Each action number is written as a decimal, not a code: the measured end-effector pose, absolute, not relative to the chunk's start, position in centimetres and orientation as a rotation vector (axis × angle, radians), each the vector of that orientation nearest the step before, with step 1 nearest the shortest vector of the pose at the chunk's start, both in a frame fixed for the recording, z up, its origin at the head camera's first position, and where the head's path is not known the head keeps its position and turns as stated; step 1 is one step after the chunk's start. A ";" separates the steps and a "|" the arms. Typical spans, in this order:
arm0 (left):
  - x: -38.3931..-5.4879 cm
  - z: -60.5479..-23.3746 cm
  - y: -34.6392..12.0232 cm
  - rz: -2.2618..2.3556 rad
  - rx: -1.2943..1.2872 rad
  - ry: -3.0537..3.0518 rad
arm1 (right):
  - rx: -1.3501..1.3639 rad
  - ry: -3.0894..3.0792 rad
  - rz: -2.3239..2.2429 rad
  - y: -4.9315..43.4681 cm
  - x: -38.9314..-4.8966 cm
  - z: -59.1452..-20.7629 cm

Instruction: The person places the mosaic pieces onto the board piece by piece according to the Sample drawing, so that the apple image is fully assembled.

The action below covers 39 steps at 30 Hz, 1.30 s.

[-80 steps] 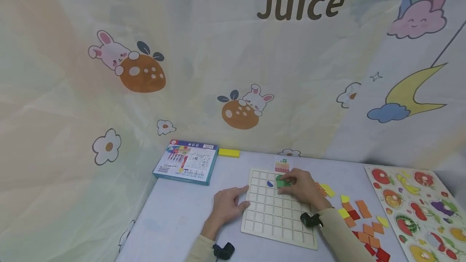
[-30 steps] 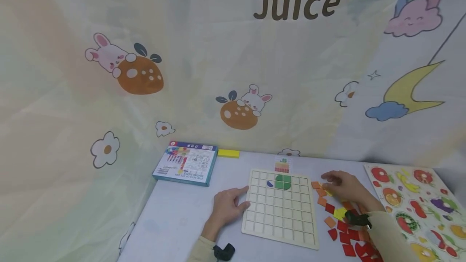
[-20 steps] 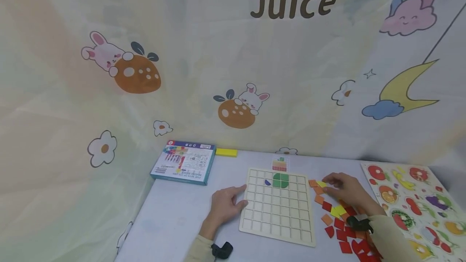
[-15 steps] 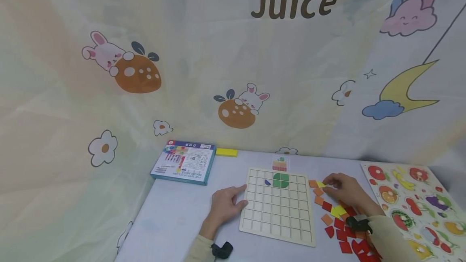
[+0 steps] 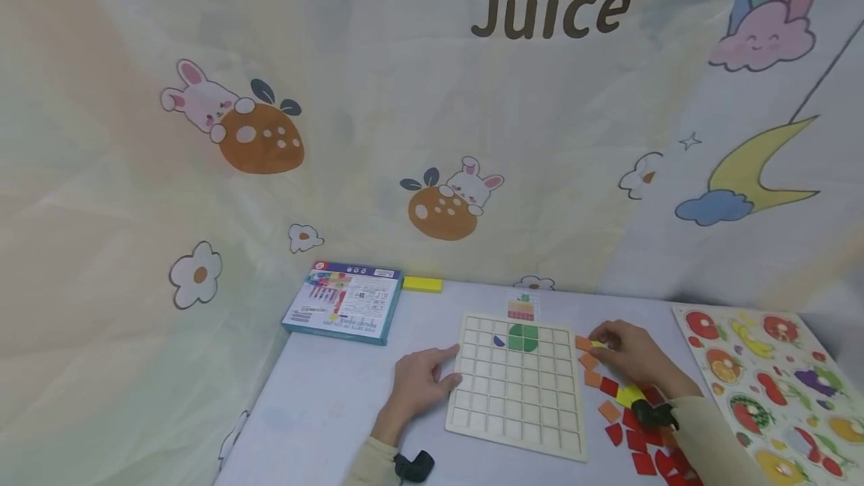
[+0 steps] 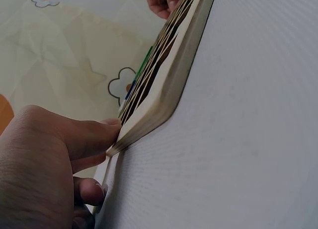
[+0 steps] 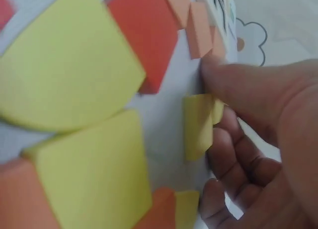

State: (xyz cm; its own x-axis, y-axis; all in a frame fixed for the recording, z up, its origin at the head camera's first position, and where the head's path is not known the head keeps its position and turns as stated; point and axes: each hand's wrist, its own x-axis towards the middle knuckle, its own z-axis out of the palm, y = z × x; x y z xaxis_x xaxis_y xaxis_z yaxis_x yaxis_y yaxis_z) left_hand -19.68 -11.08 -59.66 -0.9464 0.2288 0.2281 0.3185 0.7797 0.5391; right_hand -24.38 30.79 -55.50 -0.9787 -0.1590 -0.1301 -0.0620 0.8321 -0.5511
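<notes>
A pale wooden grid board (image 5: 506, 396) lies on the table in the head view, with green tiles (image 5: 523, 337) forming a rounded shape and a small blue piece (image 5: 499, 340) beside them. My left hand (image 5: 418, 385) touches the board's left edge with index finger and thumb spread apart; the left wrist view shows fingertips at its rim. Right of the board, my right hand (image 5: 628, 351) pinches a small yellow tile (image 5: 598, 345) between thumb and fingers, partly hidden by them. In the right wrist view another yellow tile (image 7: 196, 127) stands close by the fingers.
Loose orange tiles (image 5: 609, 411), red tiles (image 5: 644, 463) and yellow tiles (image 5: 629, 396) lie right of the board. A picture card (image 5: 523, 307) is behind it. The fruit board (image 5: 756, 381) is far right; a flat box (image 5: 344, 302) and yellow block (image 5: 422, 284) are back left.
My right hand has left the green tiles on the board and moved right to the loose tiles, lately edging left over the yellow tile. My left hand stays at the board's edge.
</notes>
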 end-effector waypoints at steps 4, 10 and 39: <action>-19.5 -59.5 -11.0 -0.896 -0.424 -2.832 | -0.147 2.844 -0.847 30.9 -24.5 -55.7; -19.6 -59.4 -10.9 -0.896 -0.422 -2.840 | -0.056 2.903 -0.793 31.3 -24.1 -55.5; -19.5 -59.2 -10.8 -0.934 -0.391 -2.841 | -0.207 3.006 -0.963 31.2 -23.9 -56.0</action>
